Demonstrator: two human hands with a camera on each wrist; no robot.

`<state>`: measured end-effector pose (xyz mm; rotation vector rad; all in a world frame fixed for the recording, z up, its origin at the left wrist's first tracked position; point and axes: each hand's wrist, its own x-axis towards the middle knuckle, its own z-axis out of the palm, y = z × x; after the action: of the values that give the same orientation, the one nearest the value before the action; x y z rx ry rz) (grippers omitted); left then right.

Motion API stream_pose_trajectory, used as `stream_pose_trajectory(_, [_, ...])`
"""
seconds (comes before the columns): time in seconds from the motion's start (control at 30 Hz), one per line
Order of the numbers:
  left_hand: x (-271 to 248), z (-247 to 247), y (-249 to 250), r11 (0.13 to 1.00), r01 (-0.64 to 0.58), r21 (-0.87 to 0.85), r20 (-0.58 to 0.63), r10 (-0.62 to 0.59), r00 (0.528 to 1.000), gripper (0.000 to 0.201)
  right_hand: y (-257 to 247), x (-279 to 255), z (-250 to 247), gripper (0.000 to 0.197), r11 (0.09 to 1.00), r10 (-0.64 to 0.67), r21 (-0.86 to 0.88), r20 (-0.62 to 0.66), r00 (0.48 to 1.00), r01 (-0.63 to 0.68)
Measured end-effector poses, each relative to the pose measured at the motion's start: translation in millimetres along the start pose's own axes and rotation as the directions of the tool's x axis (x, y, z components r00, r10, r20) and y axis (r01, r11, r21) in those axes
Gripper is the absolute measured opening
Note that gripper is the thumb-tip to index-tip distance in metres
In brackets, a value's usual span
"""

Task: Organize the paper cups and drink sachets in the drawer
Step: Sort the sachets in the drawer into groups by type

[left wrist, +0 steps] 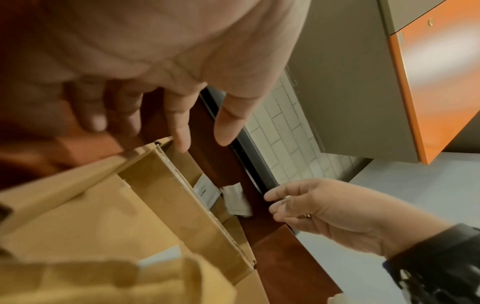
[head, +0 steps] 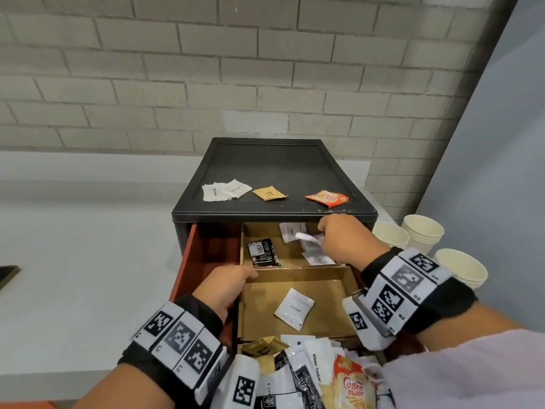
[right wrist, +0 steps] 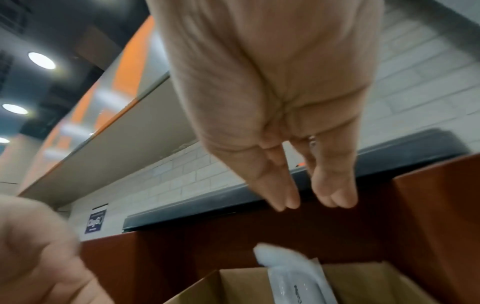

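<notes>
The red-brown drawer (head: 200, 255) is pulled out, with two cardboard trays inside. My left hand (head: 227, 287) grips the left corner of the front tray (head: 295, 274), thumb along its wall. My right hand (head: 339, 240) hovers over the rear tray, fingers straight and pointing down (right wrist: 311, 201), holding nothing. Just under it are loose white sachets (head: 312, 246), one blurred (right wrist: 293, 275). A black sachet (head: 262, 252) lies in the rear tray, a white "Cream" sachet (head: 294, 308) in the front one. Several mixed sachets (head: 309, 373) are heaped at the drawer's near end.
On the black cabinet top (head: 265, 160) lie white sachets (head: 224, 190), a brown one (head: 269, 192) and an orange one (head: 326, 198). Stacks of paper cups (head: 421, 234) (head: 463, 268) stand on the counter to the right. A dark phone (head: 7, 276) sits at the far left.
</notes>
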<state>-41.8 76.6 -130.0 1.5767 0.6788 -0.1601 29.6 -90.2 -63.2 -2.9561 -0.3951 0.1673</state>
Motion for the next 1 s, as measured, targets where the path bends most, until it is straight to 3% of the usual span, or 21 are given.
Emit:
stream_pose_trajectory(0.13, [0.5, 4.6, -4.1, 0.984, 0.133, 0.118, 0.054, -0.140, 0.989, 0.033, -0.6, -10.2, -11.8, 0.018, 1.000, -0.012, 0.021, 0.080, 0.997, 0.010])
stream_pose_trajectory(0.23, [0.0, 5.6, -5.0, 0.970, 0.195, 0.146, 0.073, -0.207, 0.976, 0.044, 4.2, -25.1, -29.6, 0.028, 0.995, -0.042, 0.094, 0.034, 0.999, 0.039])
stream_pose_trajectory(0.33, [2.4, 5.4, -5.3, 0.968, 0.182, 0.175, 0.077, -0.197, 0.977, 0.046, 17.9, -42.1, -45.4, 0.031, 0.974, -0.079, 0.209, -0.060, 0.995, 0.090])
stream_pose_trajectory(0.43, [3.8, 5.0, -4.1, 0.969, 0.157, 0.191, 0.098, -0.178, 0.979, 0.039, 34.9, -63.1, -58.9, 0.049, 0.940, -0.105, 0.318, -0.066, 0.992, 0.121])
stream_pose_trajectory(0.53, [2.0, 4.5, -2.8, 0.967, 0.147, 0.207, 0.112, -0.173, 0.979, 0.034, 51.7, -83.7, -65.9, 0.056, 0.958, -0.067, 0.276, -0.047, 0.997, 0.078])
stream_pose_trajectory(0.63, [-0.9, 2.4, -2.0, 0.965, 0.125, 0.229, 0.116, -0.155, 0.981, 0.037, 65.0, -105.3, -65.1, 0.046, 0.972, -0.004, 0.234, -0.114, 0.993, 0.031])
stream_pose_trajectory(0.7, [-2.4, 1.5, -2.5, 0.971, 0.081, 0.225, 0.128, -0.112, 0.985, 0.028, 71.6, -121.0, -58.9, 0.036, 0.986, 0.009, 0.166, -0.093, 0.996, 0.007])
stream_pose_trajectory(0.77, [-11.3, 3.5, 0.6, 0.977, -0.009, 0.215, 0.150, -0.024, 0.988, 0.009, 81.2, -134.1, -47.7, 0.034, 0.999, -0.013, 0.050, 0.011, 1.000, 0.012])
stream_pose_trajectory(0.8, [-15.0, 5.4, 2.2, 0.973, -0.077, 0.216, 0.171, 0.040, 0.984, 0.009, 86.7, -139.7, -41.4, 0.034, 1.000, -0.019, -0.001, 0.065, 0.998, 0.019])
stream_pose_trajectory(0.87, [-22.1, 9.0, 5.0, 0.934, -0.221, 0.282, 0.243, 0.154, 0.958, 0.042, 95.0, -148.8, -29.9, 0.038, 1.000, 0.002, -0.007, 0.146, 0.989, -0.001])
stream_pose_trajectory(0.93, [-36.9, 14.1, 6.9, 0.820, -0.366, 0.439, 0.386, 0.196, 0.902, 0.068, 101.7, -151.8, -18.3, 0.051, 0.999, 0.020, 0.031, 0.188, 0.982, -0.026])
stream_pose_trajectory(1.0, [-52.5, 23.4, 5.9, 0.591, -0.500, 0.633, 0.543, 0.121, 0.831, 0.074, 104.9, -149.8, -6.1, 0.055, 0.999, 0.009, 0.049, 0.182, 0.983, -0.018])
